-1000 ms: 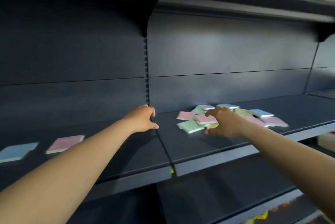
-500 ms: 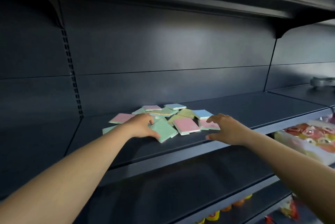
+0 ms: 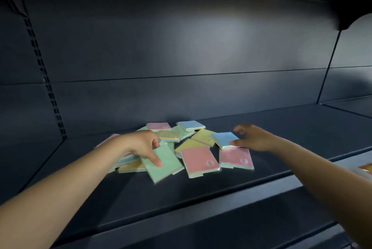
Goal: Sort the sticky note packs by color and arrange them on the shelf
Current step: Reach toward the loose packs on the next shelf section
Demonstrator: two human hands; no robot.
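Note:
A loose pile of sticky note packs lies on the dark shelf point(image 3: 201, 192). My left hand point(image 3: 141, 146) rests on the pile's left side, thumb pressed on a green pack point(image 3: 167, 166) and fingers curled over its far edge. My right hand point(image 3: 253, 138) is at the pile's right side, fingers spread, thumb touching the near edge of a blue pack point(image 3: 223, 139). Two pink packs point(image 3: 198, 160) point(image 3: 236, 158) lie at the front. Yellow packs point(image 3: 201, 137) sit in the middle, another blue pack point(image 3: 190, 125) and a pink pack point(image 3: 159, 126) at the back.
The shelf's back wall point(image 3: 181, 57) is dark metal with a slotted upright point(image 3: 48, 91) on the left and a bracket point(image 3: 346, 23) upper right. Another shelf overhangs above. The shelf front lip point(image 3: 201, 222) runs below, with a lower shelf underneath.
The view has swung right and closer to the pile. My left hand came from the bare left bay onto the green pack. My right hand moved to the blue pack at the pile's right.

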